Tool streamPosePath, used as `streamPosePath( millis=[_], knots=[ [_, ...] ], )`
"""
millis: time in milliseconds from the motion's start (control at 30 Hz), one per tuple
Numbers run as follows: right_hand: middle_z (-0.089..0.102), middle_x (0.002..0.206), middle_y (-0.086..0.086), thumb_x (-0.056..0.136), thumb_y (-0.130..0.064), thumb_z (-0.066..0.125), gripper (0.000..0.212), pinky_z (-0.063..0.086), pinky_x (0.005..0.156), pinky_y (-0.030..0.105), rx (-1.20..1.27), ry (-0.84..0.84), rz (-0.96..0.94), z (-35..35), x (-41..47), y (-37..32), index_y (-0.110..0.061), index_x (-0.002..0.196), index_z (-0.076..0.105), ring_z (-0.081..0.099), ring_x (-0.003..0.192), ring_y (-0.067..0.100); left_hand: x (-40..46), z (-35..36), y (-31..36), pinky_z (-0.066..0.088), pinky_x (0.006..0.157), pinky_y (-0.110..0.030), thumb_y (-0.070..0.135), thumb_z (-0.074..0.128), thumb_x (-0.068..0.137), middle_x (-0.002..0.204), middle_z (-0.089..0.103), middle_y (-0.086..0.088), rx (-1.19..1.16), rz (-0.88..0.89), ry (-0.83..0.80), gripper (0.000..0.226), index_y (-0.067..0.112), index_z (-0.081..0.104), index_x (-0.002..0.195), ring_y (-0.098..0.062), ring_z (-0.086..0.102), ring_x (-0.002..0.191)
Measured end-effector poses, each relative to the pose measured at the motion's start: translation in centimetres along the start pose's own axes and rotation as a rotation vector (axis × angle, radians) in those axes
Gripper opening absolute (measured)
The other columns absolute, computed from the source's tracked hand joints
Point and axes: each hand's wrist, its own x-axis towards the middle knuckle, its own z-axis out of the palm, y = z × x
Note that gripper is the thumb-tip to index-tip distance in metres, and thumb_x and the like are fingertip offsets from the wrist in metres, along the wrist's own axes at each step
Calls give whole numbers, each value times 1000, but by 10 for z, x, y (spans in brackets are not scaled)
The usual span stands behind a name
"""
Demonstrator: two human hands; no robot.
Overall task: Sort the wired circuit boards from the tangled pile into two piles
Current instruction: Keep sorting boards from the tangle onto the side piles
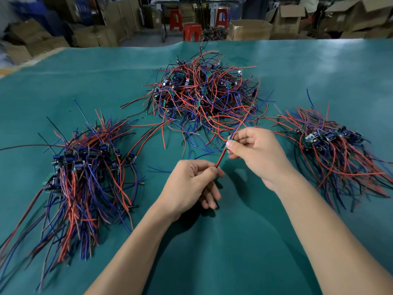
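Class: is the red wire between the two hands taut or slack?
Taut: the red wire runs straight from left hand to right hand.

Left pile (85, 179) wire ends (bottom-left) cut off by frame edge

Both bare forearms reach forward, converging toward the middle. The left hand (191, 184) sits lower and nearer, thumb and curled fingers pinched together. The right hand (255, 154) is raised just beyond it, palm turned left, fingertips (230, 144) pinched, remaining fingers curled.
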Motion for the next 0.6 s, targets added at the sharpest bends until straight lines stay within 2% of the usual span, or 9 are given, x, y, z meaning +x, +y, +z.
streamPosePath(
  millis=[133,300,433,500,600],
  knots=[
    [70,68,-1,90,-11,74,12,59,87,54,11,153,52,-7,6,5,-13,81,67,69,63,15,0,1,-1,37,33,-18,12,40,105,49,62,-8,105,7,-30,24,12,62,96,-17,50,30],
    [69,69,0,89,-13,75,13,61,84,51,3,277,8,-15,8,1,-17,80,66,68,58,10,0,0,-2,23,32,-15,14,39,105,41,53,-1,263,92,-8,25,18,64,99,-13,29,24],
    [71,76,0,89,-15,74,13,58,86,51,-54,303,-99,-17,4,-10,-22,82,65,72,70,20,-1,1,0,24,33,-17,11,37,106,37,43,2,234,125,8,23,13,60,101,-8,26,26],
    [71,82,1,88,-19,74,12,58,85,47,-69,297,-193,-17,-1,-22,-24,84,63,72,78,24,-1,2,0,23,34,-15,8,35,106,38,40,1,187,148,27,21,8,56,101,-5,26,28],
    [71,83,-8,83,-23,72,11,57,78,30,-45,235,-374,-11,-11,-47,-29,88,64,70,77,12,1,1,-3,23,34,-15,8,34,107,42,45,0,145,171,64,18,8,51,101,-8,29,30]
  ],
)
